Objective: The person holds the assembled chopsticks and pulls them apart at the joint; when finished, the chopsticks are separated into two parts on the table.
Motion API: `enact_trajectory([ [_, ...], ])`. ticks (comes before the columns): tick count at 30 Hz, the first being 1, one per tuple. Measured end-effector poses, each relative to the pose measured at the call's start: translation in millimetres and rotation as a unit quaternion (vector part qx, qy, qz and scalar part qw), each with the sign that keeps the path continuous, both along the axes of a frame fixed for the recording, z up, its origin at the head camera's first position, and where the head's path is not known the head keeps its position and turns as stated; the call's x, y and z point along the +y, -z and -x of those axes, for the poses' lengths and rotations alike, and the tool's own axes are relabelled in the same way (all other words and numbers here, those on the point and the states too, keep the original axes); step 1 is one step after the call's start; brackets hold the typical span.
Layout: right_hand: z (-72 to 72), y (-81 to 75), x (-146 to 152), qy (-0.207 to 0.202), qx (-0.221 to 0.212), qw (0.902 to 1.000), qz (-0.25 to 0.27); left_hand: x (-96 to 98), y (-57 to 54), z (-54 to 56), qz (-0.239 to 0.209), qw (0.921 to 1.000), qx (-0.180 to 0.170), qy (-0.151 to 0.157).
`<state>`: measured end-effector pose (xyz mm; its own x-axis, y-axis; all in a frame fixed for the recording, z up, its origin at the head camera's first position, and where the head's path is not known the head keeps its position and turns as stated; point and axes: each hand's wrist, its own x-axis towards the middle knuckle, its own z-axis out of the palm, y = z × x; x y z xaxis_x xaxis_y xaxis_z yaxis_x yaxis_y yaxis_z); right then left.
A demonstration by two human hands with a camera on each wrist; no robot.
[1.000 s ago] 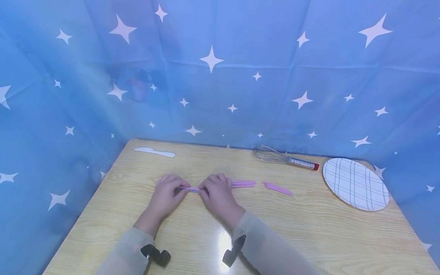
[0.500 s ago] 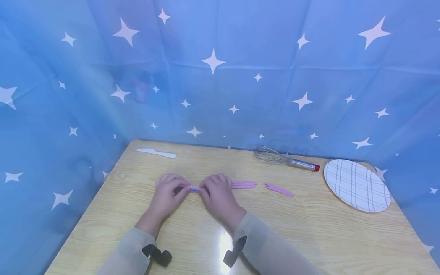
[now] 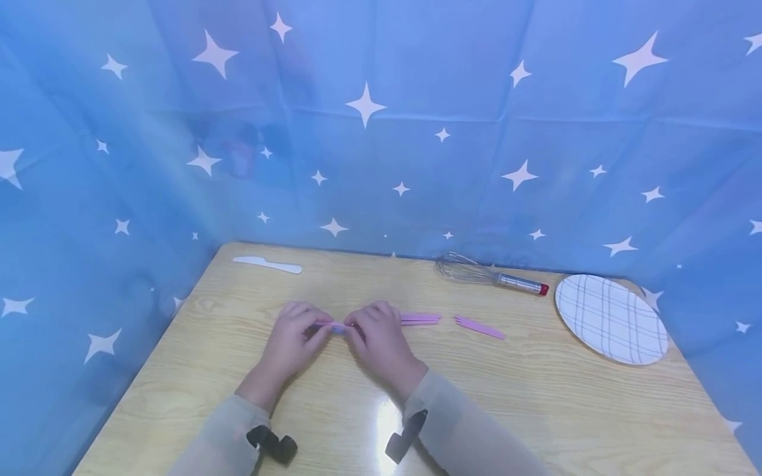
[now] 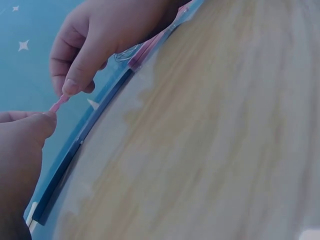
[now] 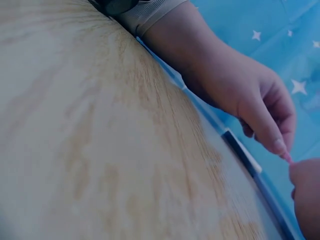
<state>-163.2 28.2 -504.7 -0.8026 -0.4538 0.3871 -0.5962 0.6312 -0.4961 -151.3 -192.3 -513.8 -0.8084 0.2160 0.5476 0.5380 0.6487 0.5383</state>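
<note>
In the head view my left hand (image 3: 296, 337) and right hand (image 3: 381, 337) face each other over the table's middle. Between thumb and fingers, each pinches one end of a small, thin pink piece (image 4: 59, 103); its kind is unclear. The wrist views show this piece held above a long, slim dark blue bar (image 4: 82, 142), which lies on the table. My fingers hide most of the pink piece, and the hands cover much of the bar in the head view. Right of my right hand lie slim pink strips (image 3: 420, 319), partly hidden by it.
Another pink piece (image 3: 479, 328), its left end split, lies farther right. A white plastic knife (image 3: 268, 264) is at the back left. At the back right are a wire whisk (image 3: 491, 274) and a checked plate (image 3: 613, 320). A blue star-patterned curtain (image 3: 381, 145) borders the table.
My left hand has edged right, narrowing the gap between the hands. The right hand keeps its place and both pinches hold. The head view has shifted slightly; the other objects lie as before.
</note>
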Motion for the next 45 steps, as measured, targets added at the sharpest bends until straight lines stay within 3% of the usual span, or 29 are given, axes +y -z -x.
enact_trajectory([
  [3, -1.4, -1.5, 3, 0.001, 0.014, 0.9999, 0.003, 5.0, -2.4, -0.5, 0.002, 0.9999, -0.007, 0.008],
  [10, -5.9, 1.0, 14, 0.001, 0.025, 0.9997, 0.005, 14.0, 0.3, -2.4, 0.011, 0.9997, 0.019, 0.014],
  [20, -18.4, 2.1, 37, 0.003, 0.048, 0.9987, 0.016, 34.8, 0.6, -11.5, 0.011, 0.9991, 0.010, 0.039],
  [28, -31.5, 5.1, 60, -0.008, 0.040, 0.9983, 0.041, 50.8, -1.9, -29.1, 0.010, 0.9961, -0.072, 0.049],
  [31, -35.6, 6.3, 71, -0.013, 0.045, 0.9976, 0.051, 56.7, -1.1, -33.1, 0.019, 0.9943, -0.084, 0.063],
  [40, -50.8, 8.4, 102, -0.030, 0.064, 0.9958, 0.058, 77.8, -1.5, -40.6, 0.037, 0.9922, -0.058, 0.104],
  [45, -60.9, 9.7, 122, -0.013, 0.069, 0.9965, 0.044, 96.1, 2.0, -41.4, 0.031, 0.9899, -0.011, 0.138],
])
